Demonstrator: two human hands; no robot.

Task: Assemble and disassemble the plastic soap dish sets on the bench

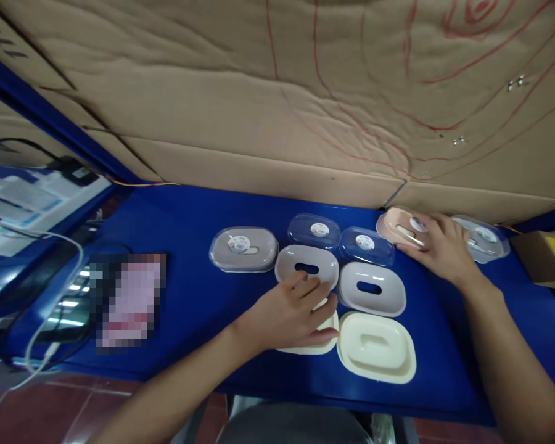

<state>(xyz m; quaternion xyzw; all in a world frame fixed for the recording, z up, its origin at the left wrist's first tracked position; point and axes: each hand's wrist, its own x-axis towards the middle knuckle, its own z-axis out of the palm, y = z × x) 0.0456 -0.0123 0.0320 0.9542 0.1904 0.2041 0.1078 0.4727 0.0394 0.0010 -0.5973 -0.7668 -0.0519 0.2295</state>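
Note:
My right hand point(444, 243) is closed around a pinkish box with a clear lid point(400, 227) at the back right. My left hand point(296, 311) is spread, palm down, over a grey oval tray point(282, 265) and a cream tray point(305, 350), which it partly hides. Right of it lie another grey tray with a slot point(393, 290) and a cream tray point(377, 348). Behind them rest two clear lids point(305, 228) point(379, 250) with round stickers. A lidded grey box point(226, 259) stands to the left.
Another lidded box point(493, 246) stands beyond my right hand, near a cardboard box point(536, 259). On the blue table point(185, 216), a blurred-out pink item point(134, 296) and cables lie left. A cardboard wall point(240, 142) rises behind.

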